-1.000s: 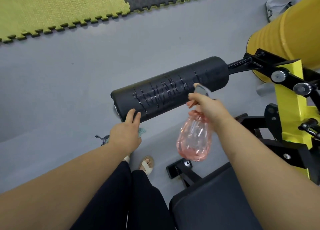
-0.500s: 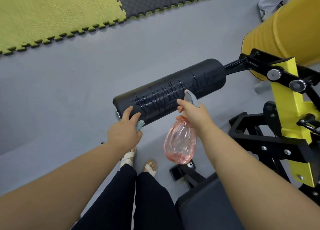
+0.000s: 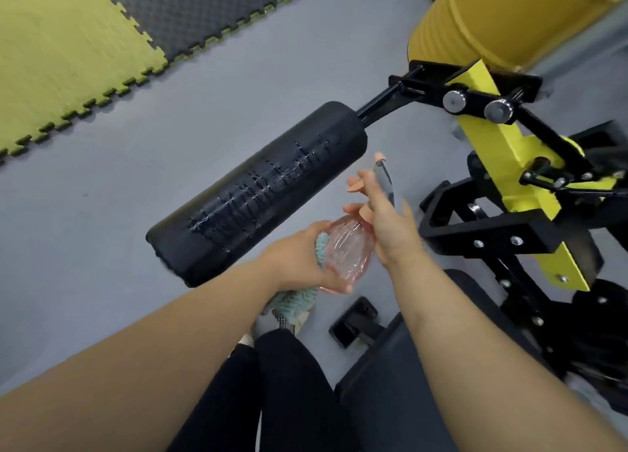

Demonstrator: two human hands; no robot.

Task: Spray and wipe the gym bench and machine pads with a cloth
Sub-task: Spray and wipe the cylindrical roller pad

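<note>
**Both hands on the spray bottle, just below the wet roller pad**

The spray bottle (image 3: 346,247) hung just below the near side of the roller pad (image 3: 258,193), apart from it. The left hand (image 3: 299,257) cupped the bottle's belly from beneath, and its grip also trapped the cloth (image 3: 295,300) against the palm. The right hand (image 3: 387,227) had its grip closed round the neck, fingers by the trigger.

The pad already carried liquid, so the step in hand looked like freeing one hand for wiping. To do that well, one hand should take the bottle's full weight before the other lets go. The cloth should then be shaken out flat and not used bunched. Strokes along the pad's length, working round the curve, should catch the runs before they drip to the floor.

The pad was a long black cylinder with a matte, slightly grained skin, and it was streaked with glistening rivulets. The bottle was clear pink plastic, ribbed and bulbous, and likely slippery when wet. The cloth was teal, nubby and soft. To the pad's right stood the yellow frame (image 3: 503,159) of hard painted steel. Below the pad lay the bench seat (image 3: 384,383), which was dark, smooth and padded.
</note>
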